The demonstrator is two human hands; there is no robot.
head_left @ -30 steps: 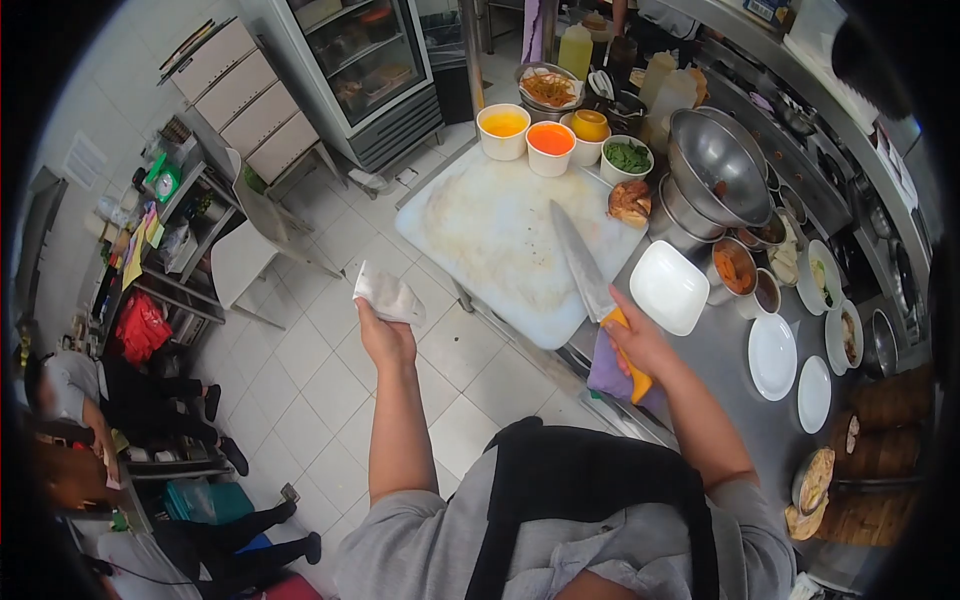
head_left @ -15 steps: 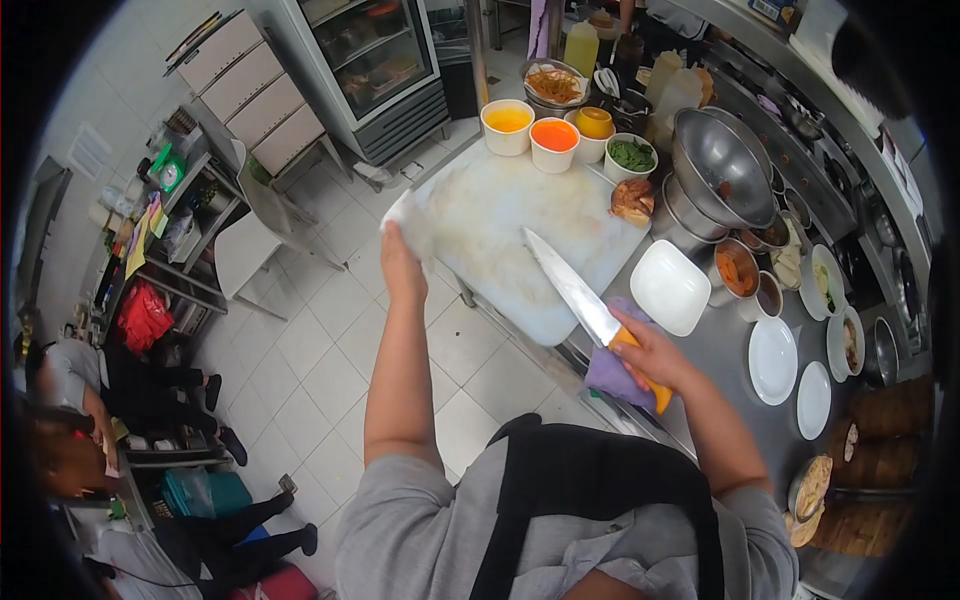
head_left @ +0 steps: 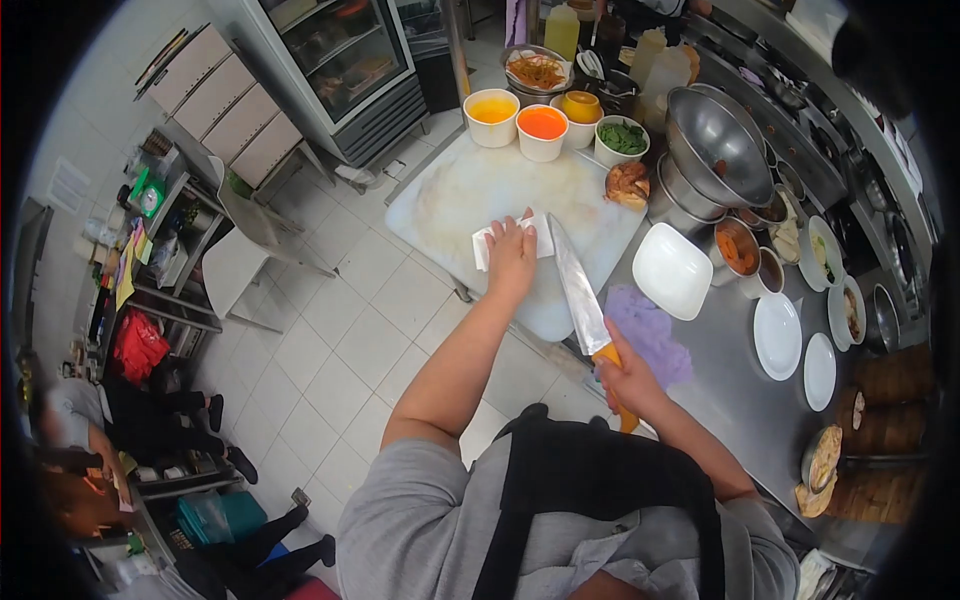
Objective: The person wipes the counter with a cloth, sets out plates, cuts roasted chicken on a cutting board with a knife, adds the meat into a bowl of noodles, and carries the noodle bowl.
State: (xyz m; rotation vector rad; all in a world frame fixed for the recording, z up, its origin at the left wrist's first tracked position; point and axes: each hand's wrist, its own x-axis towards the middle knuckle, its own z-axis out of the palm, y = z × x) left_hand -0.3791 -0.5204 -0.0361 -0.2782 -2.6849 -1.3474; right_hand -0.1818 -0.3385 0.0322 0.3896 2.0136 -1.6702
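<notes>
My left hand [head_left: 512,258] lies flat with fingers spread on a folded white cloth [head_left: 485,250], pressing it against the white cutting board [head_left: 440,200]. In my right hand [head_left: 630,380] is the orange handle of a large knife [head_left: 577,290]. Its blade points away from me over the board's right part, with the tip close to the cloth. A purple cloth [head_left: 650,335] rests on the steel counter just right of the knife. At the board's right edge sits a browned piece of food [head_left: 627,185].
Tubs of yellow sauce [head_left: 492,118], orange sauce [head_left: 541,132] and green leaves [head_left: 621,140] line the board's far edge. A steel bowl [head_left: 715,145] and white square dish [head_left: 672,271] stand right. Two people [head_left: 75,410] are at the lower left.
My left hand has come down from the board's left side onto its middle with the white cloth. The knife has moved slightly, its tip now farther forward, and the purple cloth lies more uncovered.
</notes>
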